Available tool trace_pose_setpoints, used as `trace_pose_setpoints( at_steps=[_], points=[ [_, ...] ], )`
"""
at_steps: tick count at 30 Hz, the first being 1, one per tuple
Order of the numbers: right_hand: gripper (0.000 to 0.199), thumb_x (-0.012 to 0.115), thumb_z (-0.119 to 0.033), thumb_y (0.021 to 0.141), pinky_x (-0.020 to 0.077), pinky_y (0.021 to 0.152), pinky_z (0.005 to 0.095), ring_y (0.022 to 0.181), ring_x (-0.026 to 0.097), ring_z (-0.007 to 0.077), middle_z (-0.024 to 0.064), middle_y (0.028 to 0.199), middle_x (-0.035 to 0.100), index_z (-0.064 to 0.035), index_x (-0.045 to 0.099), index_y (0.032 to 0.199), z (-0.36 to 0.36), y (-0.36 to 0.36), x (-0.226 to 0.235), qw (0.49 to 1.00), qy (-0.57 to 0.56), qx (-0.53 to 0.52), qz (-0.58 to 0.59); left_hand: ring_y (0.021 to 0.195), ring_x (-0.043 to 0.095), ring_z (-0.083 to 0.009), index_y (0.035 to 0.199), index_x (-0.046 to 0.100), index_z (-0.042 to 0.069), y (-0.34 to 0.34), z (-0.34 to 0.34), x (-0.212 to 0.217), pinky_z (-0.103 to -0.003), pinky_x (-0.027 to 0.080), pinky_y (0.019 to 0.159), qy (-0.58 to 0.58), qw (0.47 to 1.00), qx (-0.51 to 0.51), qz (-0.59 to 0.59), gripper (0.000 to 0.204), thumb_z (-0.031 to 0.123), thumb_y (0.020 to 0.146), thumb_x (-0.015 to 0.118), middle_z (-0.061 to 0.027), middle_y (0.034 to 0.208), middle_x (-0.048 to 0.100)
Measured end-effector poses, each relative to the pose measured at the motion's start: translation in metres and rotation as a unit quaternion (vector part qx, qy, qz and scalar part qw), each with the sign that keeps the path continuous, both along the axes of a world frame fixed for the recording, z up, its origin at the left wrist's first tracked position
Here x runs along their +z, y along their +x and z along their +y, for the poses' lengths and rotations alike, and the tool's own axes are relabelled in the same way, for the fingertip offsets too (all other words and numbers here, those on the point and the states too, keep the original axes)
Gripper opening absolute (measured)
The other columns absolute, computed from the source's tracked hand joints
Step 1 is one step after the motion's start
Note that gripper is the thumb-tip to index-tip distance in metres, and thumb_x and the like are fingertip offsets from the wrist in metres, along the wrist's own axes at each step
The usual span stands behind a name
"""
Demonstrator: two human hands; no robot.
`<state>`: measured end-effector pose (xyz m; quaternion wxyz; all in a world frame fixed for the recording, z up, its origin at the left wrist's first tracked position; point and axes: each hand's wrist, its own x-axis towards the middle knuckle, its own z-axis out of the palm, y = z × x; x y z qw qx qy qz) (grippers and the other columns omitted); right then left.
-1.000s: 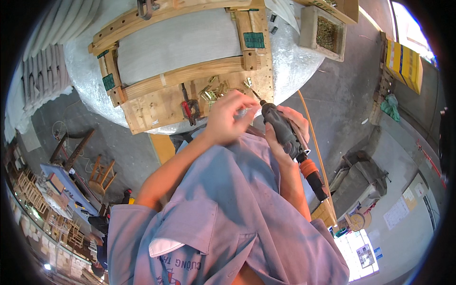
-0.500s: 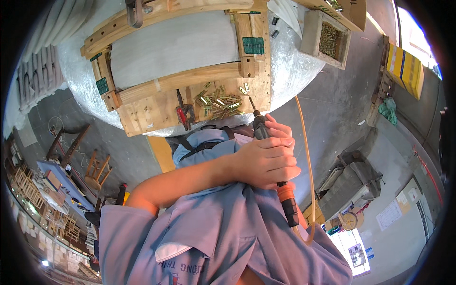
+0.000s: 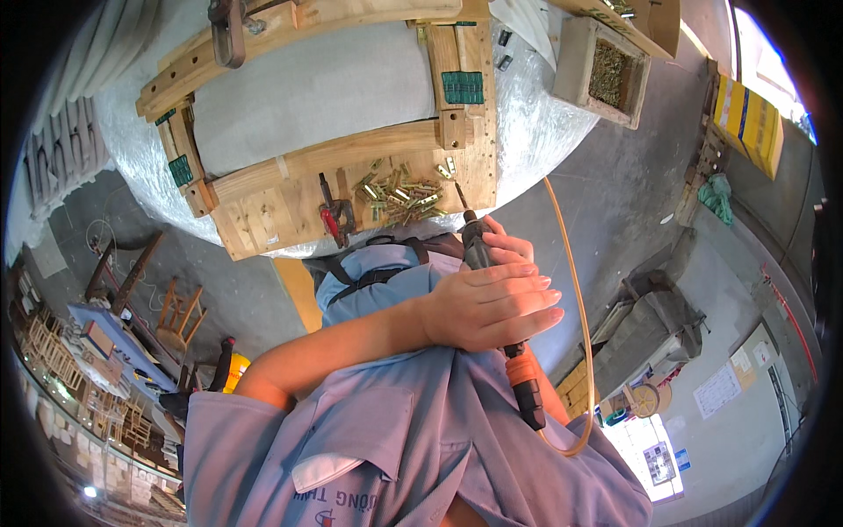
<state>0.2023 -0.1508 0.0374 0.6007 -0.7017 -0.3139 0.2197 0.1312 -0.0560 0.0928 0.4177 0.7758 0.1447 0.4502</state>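
Note:
My two hands are together around an air screwdriver (image 3: 477, 248), black with an orange band near its hose end. Its thin bit points up toward the wooden workpiece's near edge. My left hand (image 3: 492, 307) lies across the tool body, fingers loosely bent over it with fingertips showing on the right. My right hand (image 3: 512, 246) is wrapped round the tool from the far side, mostly hidden behind it and the left hand. Just beyond the bit, a pile of brass-coloured metal brackets (image 3: 406, 195) lies on the wooden board (image 3: 290, 206). Left of the pile lies a red and black tool (image 3: 332, 220).
A wooden frame (image 3: 325, 149) with a pale padded panel (image 3: 316, 97) rests on plastic wrap. A clear air hose (image 3: 575, 307) loops on the right. Far right stand a box of small metal parts (image 3: 606, 75) and a yellow carton (image 3: 748, 127). A wooden chair (image 3: 180, 318) stands left.
My left fingers have straightened somewhat over the screwdriver. The tool has shifted slightly left and its hose end lower. The workpiece sits a little further left in view.

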Motion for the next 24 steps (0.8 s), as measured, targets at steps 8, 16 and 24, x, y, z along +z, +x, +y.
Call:
trace_pose_setpoints(
  at_steps=[8,16,24],
  points=[
    [0.018,0.068,-0.019,0.107,0.0672,0.094,0.0494,0.100,0.074,0.0263,0.0125,0.112,0.071,-0.0024,0.063,0.113,-0.017,0.007,-0.005,0.998,-0.051,0.015,0.023,0.119,0.073,-0.0245,0.126,0.065,0.012,-0.002,0.000,0.001,-0.041,0.055,0.112,-0.020,1.000,-0.006,0.010,0.027,0.011,0.098,0.069,-0.0086,0.131,0.075],
    [0.018,0.065,-0.021,0.109,0.0658,0.095,0.0583,0.097,0.074,0.0314,0.0161,0.104,0.071,-0.0027,0.065,0.105,0.000,-0.004,-0.008,0.999,0.011,-0.034,0.016,0.119,0.073,-0.0246,0.136,0.063,0.012,-0.002,-0.002,-0.001,-0.042,0.054,0.113,-0.013,1.000,-0.004,0.012,0.036,0.013,0.101,0.066,-0.0093,0.133,0.075],
    [0.022,0.062,-0.025,0.111,0.0642,0.096,0.0640,0.096,0.074,0.0332,0.0182,0.103,0.071,-0.0040,0.065,0.105,0.002,0.000,0.004,0.999,-0.030,-0.018,0.025,0.120,0.073,-0.0250,0.140,0.062,0.012,-0.001,-0.004,-0.002,-0.041,0.054,0.114,-0.012,1.000,0.004,0.012,0.036,0.012,0.104,0.061,-0.0098,0.133,0.076]
  ],
)
